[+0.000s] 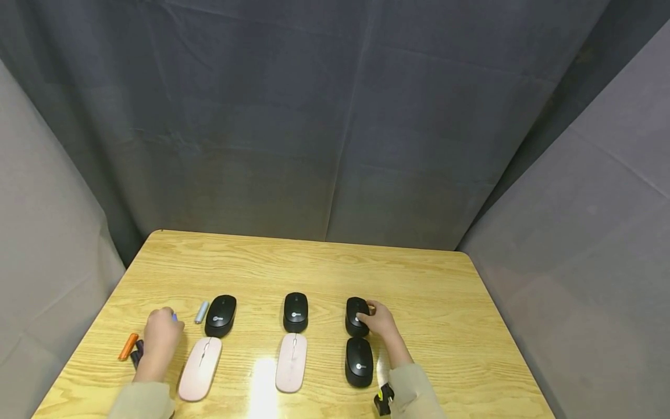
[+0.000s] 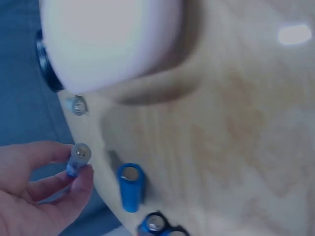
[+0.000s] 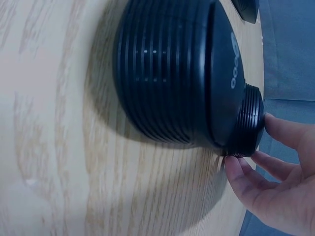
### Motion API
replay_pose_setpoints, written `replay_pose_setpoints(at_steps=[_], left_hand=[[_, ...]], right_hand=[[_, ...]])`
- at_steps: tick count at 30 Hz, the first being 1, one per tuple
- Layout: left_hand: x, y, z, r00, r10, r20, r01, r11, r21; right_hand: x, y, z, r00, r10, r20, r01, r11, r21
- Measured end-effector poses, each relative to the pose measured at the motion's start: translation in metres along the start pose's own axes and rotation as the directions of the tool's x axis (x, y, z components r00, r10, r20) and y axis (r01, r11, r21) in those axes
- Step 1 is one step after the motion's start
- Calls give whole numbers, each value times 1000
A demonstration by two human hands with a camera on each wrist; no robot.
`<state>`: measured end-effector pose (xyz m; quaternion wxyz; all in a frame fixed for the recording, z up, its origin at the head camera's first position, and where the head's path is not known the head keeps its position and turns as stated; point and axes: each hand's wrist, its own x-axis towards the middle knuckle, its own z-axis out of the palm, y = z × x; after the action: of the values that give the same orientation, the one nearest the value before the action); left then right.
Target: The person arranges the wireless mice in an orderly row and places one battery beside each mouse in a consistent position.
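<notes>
The blue battery is pinched between the thumb and fingers of the left hand, whose back faces up, its forearm angled forward from the near edge of the surface. The black mouse is gripped at its right side by the right hand; the right forearm slants inward and forward, one digit resting on the mouse's top and others against its side.

Just left of the left hand lie an orange battery and two dark batteries, the latter close to the wrist. A pale battery is just right of that hand, with a left-hand black mouse beside it and a left-hand pink mouse nearer the person.

Behind the right hand's mouse, toward the person, sits a second black mouse. Farther left of the right hand are a middle black mouse and a middle pink mouse, end to end. Beyond both hands hangs a dark curtain.
</notes>
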<state>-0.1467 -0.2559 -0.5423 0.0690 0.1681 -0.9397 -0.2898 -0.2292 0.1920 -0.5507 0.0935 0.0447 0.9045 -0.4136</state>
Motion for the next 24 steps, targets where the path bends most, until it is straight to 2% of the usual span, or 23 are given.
replay_pose_setpoints(at_steps=[6,11,15,19,24], left_hand=[[3,21,-2,994,47,-97,-52,997,-52],[5,53,-4,984,83,-158,-106,985,-137],[7,82,-2,969,137,-208,-182,958,-219],[7,110,7,952,218,-216,-271,929,-254],[9,140,29,941,281,-189,-327,899,-291]], right_hand=[[1,1,-2,1000,-5,-4,5,1000,-2],[1,3,-2,1000,-5,-2,5,1000,1],[2,4,-2,1000,-12,-4,12,1000,-3],[3,5,-1,1000,-17,-8,17,1000,-3],[3,4,0,1000,-11,-7,11,1000,-1]])
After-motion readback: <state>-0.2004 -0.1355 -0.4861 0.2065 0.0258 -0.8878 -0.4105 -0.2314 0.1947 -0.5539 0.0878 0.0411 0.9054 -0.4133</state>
